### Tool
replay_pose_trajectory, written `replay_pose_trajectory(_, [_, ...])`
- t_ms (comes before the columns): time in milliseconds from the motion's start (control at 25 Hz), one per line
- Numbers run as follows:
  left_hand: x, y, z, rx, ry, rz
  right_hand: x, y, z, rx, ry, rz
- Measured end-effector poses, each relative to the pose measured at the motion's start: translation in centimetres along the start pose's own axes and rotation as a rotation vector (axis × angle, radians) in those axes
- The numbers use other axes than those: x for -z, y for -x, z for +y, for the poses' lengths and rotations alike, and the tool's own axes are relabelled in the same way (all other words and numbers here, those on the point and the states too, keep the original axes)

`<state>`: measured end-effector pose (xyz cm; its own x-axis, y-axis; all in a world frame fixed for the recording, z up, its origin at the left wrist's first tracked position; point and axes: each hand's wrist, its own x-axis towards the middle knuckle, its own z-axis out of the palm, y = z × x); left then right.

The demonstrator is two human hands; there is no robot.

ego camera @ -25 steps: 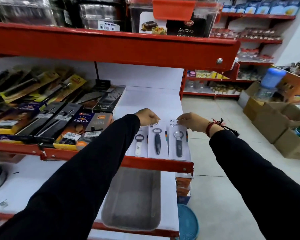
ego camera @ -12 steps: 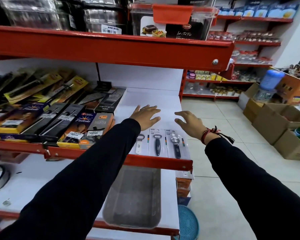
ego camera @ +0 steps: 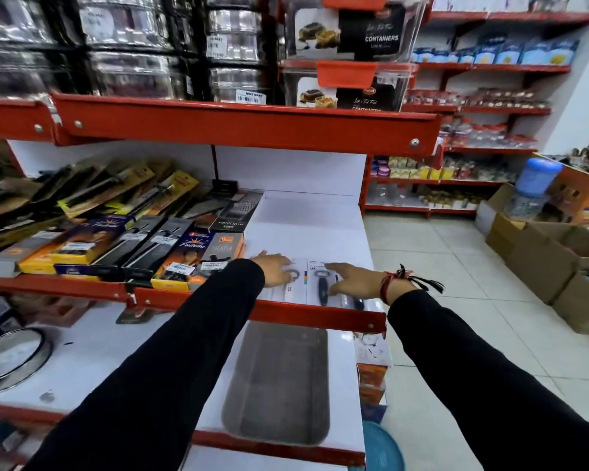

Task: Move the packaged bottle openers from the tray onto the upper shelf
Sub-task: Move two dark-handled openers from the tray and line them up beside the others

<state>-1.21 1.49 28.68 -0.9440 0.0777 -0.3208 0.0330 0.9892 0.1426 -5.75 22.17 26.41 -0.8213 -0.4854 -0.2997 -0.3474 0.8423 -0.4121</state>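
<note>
Three packaged bottle openers lie side by side on white cards at the front right of the upper shelf. The middle one has a dark handle. My left hand rests flat on the left pack, fingers spread. My right hand lies flat over the right pack, fingers pointing left, and touches the middle card. Neither hand grips a pack. The grey tray sits on the shelf below with nothing in it.
Boxed kitchen tools and lighters fill the upper shelf's left side, close to my left hand. A red shelf lip runs in front of the packs. Steel tins and containers stand overhead. Cardboard boxes sit on the floor at right.
Both hands let go of the packs' top edges, lifted and spread, then came back down flat onto the packs. The view has tilted upward.
</note>
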Motion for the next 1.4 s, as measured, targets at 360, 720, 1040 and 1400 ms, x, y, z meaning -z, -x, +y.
replay_pose_trajectory(360, [-1.4,1.5,-0.4,-0.024,0.103,0.005,-1.7,0.0,-0.5,-0.012,0.060,-0.013])
replay_pose_trajectory(720, [-2.1,0.5,-1.2,0.009,0.126,0.000,-2.0,-0.3,-0.3,-0.034,0.079,-0.011])
replay_pose_trajectory(1040, [-2.4,0.1,-1.3,0.002,0.134,-0.009,-2.3,-0.3,-0.1,-0.021,0.065,0.009])
replay_pose_trajectory(1400, [-2.3,0.1,-1.3,0.003,0.075,-0.039,-2.6,-0.4,0.1,-0.044,0.021,0.025])
